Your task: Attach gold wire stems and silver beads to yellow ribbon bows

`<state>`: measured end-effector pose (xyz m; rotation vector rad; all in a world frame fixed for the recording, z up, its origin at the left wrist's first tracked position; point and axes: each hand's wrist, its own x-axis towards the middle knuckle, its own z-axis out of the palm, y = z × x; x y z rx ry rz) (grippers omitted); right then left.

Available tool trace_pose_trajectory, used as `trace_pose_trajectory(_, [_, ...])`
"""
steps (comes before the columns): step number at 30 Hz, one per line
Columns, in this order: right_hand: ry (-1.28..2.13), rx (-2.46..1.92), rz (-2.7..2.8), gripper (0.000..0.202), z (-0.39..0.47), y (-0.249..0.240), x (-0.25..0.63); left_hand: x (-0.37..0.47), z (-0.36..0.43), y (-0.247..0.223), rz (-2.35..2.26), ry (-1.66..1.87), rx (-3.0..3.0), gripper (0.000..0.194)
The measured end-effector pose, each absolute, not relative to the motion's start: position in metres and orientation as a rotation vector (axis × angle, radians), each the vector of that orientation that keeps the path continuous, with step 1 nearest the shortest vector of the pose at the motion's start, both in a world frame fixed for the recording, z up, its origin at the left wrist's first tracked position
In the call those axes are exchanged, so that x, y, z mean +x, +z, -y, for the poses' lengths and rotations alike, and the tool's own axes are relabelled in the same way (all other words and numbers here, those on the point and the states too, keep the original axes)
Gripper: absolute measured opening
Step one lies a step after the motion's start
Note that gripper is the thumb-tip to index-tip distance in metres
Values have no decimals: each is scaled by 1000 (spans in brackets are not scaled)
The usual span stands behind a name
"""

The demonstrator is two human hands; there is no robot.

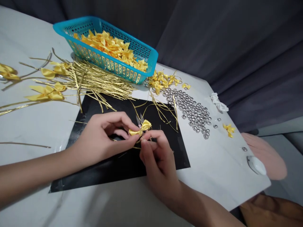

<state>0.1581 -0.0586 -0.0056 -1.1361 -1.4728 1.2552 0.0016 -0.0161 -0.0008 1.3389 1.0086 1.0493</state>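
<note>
Over the black mat (99, 173), my left hand (106, 135) pinches a small yellow satin ribbon bow (145, 125) between thumb and fingertips. My right hand (158, 154) is closed just below the bow, thumb against forefinger, on a thin gold twist tie (141, 132) at the bow's middle. The fingertips cover most of that tie. Behind the bow, the blades of small scissors (139, 120) lie on the mat, their handles largely hidden by my hands. Loose gold strands (163, 110) curl over the mat's far edge.
A blue basket (104, 58) full of yellow bows stands at the back, beside a pile of gold twist ties (99, 78). Silver beads (189, 108) spread to the right. Yellow bows with ties (46, 93) lie left. A white computer mouse (256, 165) sits near the right edge.
</note>
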Motion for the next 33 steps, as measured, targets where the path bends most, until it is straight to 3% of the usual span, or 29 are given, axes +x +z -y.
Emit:
trace_pose_trajectory(17, [1100,-1128,1595,8,60,1,159,-1,6,-4,-773,841,882,13])
trace_pose_trajectory(33, [1030,-1107,1705,13,59,1,162,-4,10,-5,-872,947,1152,11])
